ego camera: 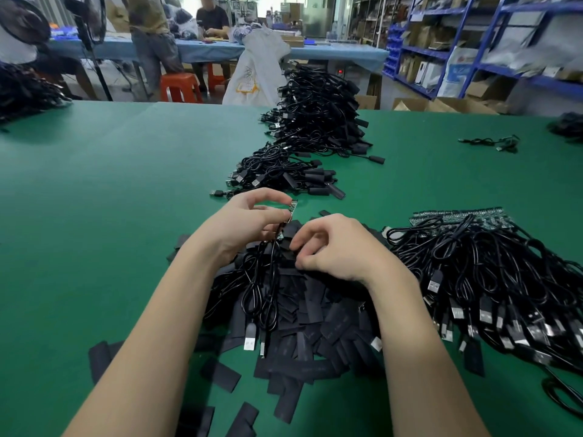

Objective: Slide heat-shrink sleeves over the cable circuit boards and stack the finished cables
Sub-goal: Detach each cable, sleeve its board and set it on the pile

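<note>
Green surface (94, 190) is carrying everything. Finished cables (318, 121) are lying stacked in a long row running away from the person, centre to far edge. Unsleeved cables (492, 272) are sitting in a big heap on the right, their bare circuit boards (460, 217) lined up along its far side, USB plugs pointing toward the near edge. Loose black heat-shrink sleeves (303, 335) are piled in the middle, directly under both hands, strays spilling toward the near edge.

Left hand (249, 222) is holding one cable's board (288, 212) up above the sleeve pile, grip clamped on it between thumb and fingertips, board tilted with its free end up. That cable (257, 294) is hanging down in loops onto the pile.

Right hand (334, 244) is resting on the sleeve pile just beside the board, fingers curled in; can't tell if the grip is clamped on a sleeve or on nothing.
</note>
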{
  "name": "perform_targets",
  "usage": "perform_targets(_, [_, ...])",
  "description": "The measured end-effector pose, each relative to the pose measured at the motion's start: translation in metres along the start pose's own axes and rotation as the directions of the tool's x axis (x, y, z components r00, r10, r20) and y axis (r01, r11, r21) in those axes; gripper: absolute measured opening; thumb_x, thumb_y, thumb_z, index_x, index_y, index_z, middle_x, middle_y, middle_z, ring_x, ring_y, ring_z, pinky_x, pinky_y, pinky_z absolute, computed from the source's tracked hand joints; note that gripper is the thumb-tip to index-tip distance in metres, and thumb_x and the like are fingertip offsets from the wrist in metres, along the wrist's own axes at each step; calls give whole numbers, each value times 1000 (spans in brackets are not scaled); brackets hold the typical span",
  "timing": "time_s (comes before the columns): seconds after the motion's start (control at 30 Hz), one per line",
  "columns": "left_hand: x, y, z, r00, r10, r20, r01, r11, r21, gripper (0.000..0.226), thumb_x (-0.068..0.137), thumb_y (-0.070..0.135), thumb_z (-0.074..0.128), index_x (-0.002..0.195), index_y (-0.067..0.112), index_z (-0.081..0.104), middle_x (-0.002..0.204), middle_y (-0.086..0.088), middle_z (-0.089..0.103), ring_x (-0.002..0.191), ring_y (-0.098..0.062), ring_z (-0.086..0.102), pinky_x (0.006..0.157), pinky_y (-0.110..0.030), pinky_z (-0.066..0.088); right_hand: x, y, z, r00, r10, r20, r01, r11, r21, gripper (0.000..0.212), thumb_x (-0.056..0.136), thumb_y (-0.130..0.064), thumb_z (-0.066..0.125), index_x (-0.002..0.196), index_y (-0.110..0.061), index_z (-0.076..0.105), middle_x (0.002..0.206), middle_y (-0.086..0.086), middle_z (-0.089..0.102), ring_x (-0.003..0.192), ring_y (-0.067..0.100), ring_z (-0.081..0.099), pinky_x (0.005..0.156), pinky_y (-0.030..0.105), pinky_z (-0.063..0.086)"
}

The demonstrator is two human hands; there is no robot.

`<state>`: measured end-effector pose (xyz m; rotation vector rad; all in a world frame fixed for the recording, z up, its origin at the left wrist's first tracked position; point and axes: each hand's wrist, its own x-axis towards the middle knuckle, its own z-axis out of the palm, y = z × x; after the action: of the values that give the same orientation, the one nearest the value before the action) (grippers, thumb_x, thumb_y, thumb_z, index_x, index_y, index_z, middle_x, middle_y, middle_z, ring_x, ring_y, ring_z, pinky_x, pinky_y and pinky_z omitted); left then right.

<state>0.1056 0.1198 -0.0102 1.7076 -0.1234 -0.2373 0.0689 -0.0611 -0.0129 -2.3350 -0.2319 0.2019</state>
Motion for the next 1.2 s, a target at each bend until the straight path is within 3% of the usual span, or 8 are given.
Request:
perform_targets(0.13, [1, -1, 1, 1000, 17, 3, -17, 1000, 21, 18, 92, 6, 69, 100, 21, 72, 70, 5, 57, 55, -7, 47, 63, -21, 47, -1, 3, -4, 996, 20, -87, -19, 1000, 18, 21, 80, -11, 74, 77, -32, 75, 72, -10, 75, 55, -5, 62, 61, 10, 47])
perform_targets(0.27, [1, -1, 8, 999, 31, 26, -30, 1000, -4, 18, 92, 6, 69, 100, 21, 73, 72, 2, 60, 57, -9, 48, 60, -19, 45, 2, 10, -5, 942, 100, -321, 0, 955, 297, 16, 80, -9, 69, 86, -24, 68, 71, -2, 76, 68, 15, 75, 78, 38, 62])
perform_targets(0.37, [1, -1, 17, 997, 46, 62, -45, 999, -9, 18, 93, 6, 67, 104, 20, 72, 83, -9, 70, 78, -23, 53, 76, -31, 48, 4, 8, 0, 940, 127, -317, 19, 907, 420, 12, 80, -10, 72, 86, -19, 68, 70, 3, 76, 64, 25, 74, 76, 47, 64])
perform_targets(0.47, [1, -1, 21, 996, 54, 65, -52, 998, -32, 18, 93, 6, 68, 104, 20, 72, 86, -10, 71, 84, -26, 54, 82, -37, 46, 5, 9, 3, 937, 146, -319, 19, 888, 460, 11, 77, -13, 77, 86, -17, 70, 76, 5, 77, 55, 17, 68, 66, 39, 63])
perform_targets(0.57, [2, -2, 19, 997, 54, 60, -51, 997, -54, 18, 93, 6, 68, 102, 20, 73, 87, -10, 69, 84, -25, 55, 80, -32, 49, 5, 12, 3, 943, 130, -306, 54, 848, 527, 12, 81, -12, 80, 86, -16, 71, 84, 2, 77, 55, 13, 67, 56, 26, 56])
perform_targets(0.7, [1, -1, 18, 996, 47, 70, -39, 993, -113, 17, 93, 4, 67, 103, 17, 72, 95, -17, 59, 87, -27, 52, 89, -34, 52, 3, 14, 1, 959, 48, -278, 115, 834, 539, 16, 80, -12, 85, 89, -14, 72, 87, 2, 77, 70, 17, 73, 70, 32, 63])
perform_targets(0.87, [-1, 0, 18, 995, 57, 81, -41, 982, -183, 17, 93, 1, 67, 105, 11, 72, 89, -13, 72, 74, -19, 66, 73, -21, 58, 1, 16, 0, 956, 53, -289, 153, 752, 642, 22, 81, -11, 84, 100, -16, 73, 89, 3, 79, 80, 14, 76, 65, 22, 58])
perform_targets(1.2, [-2, 1, 17, 990, 46, 131, -28, 991, -130, 12, 93, 2, 68, 101, 10, 74, 89, -11, 72, 79, -17, 68, 76, -20, 57, -3, 20, -12, 927, 236, -292, 190, 377, 907, 27, 67, -16, 87, 93, -9, 80, 96, 7, 79, 87, 15, 76, 67, 16, 57])
